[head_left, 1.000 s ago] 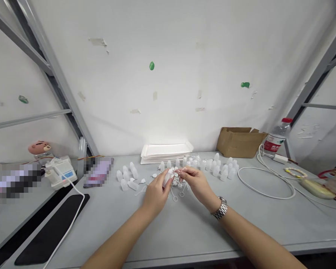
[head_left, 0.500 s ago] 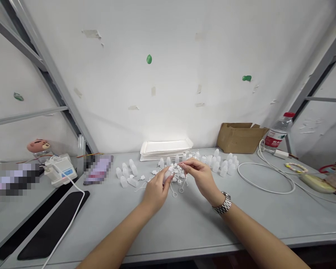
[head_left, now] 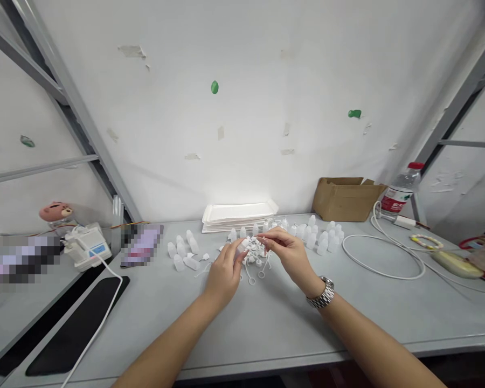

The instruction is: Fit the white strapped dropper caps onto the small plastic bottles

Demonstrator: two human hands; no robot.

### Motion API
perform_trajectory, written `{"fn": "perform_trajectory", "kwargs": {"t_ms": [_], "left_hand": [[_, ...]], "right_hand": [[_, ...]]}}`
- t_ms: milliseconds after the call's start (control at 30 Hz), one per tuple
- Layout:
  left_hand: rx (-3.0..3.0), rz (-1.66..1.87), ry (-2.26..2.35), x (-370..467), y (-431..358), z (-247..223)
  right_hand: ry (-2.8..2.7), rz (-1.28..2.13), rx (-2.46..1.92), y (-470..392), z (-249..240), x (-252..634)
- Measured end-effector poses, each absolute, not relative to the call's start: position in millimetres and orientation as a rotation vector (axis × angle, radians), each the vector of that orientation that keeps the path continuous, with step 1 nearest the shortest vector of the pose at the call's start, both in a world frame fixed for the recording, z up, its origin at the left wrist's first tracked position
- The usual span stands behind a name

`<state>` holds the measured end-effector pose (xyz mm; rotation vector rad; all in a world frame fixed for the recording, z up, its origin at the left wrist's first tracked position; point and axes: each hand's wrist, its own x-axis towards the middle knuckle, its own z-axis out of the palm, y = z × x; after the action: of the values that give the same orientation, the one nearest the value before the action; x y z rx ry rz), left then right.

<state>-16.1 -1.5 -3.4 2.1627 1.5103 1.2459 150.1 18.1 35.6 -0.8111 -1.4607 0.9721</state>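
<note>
My left hand (head_left: 223, 273) is closed around a small translucent plastic bottle (head_left: 241, 248), tilted with its top toward the right. The fingertips of my right hand (head_left: 290, 252) are pinched together just right of the bottle's top. Whatever they hold is too small to make out. Between and behind the hands lies a pile of white caps (head_left: 259, 262) with thin ring-ended straps, partly hidden by the fingers. Several more small bottles (head_left: 181, 248) stand or lie left of my left hand. Another group of bottles (head_left: 322, 245) stands beyond my right hand.
White trays (head_left: 242, 212) are stacked against the wall. A cardboard box (head_left: 345, 202) and a red-capped water bottle (head_left: 396, 195) stand at the back right, near a coiled white cable (head_left: 383, 276). On the left are a black mat (head_left: 75, 328) and a white power adapter (head_left: 89, 247).
Both hands stay almost in place. The right fingertips have shifted slightly by the bottle's top, and the left hand still grips the bottle.
</note>
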Motion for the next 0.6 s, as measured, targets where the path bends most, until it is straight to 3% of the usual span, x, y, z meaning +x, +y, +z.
{"fn": "perform_trajectory", "kwargs": {"t_ms": [367,600], "left_hand": [[2.212,1.194,1.520,-16.0,-2.2,-1.0],[2.206,1.119,1.544,-15.6,-2.7,0.6]], "right_hand": [[-1.297,1.059,-0.858,22.1,33.2,147.4],[-1.133,1.431,-0.788,28.9,31.1,151.5]]}}
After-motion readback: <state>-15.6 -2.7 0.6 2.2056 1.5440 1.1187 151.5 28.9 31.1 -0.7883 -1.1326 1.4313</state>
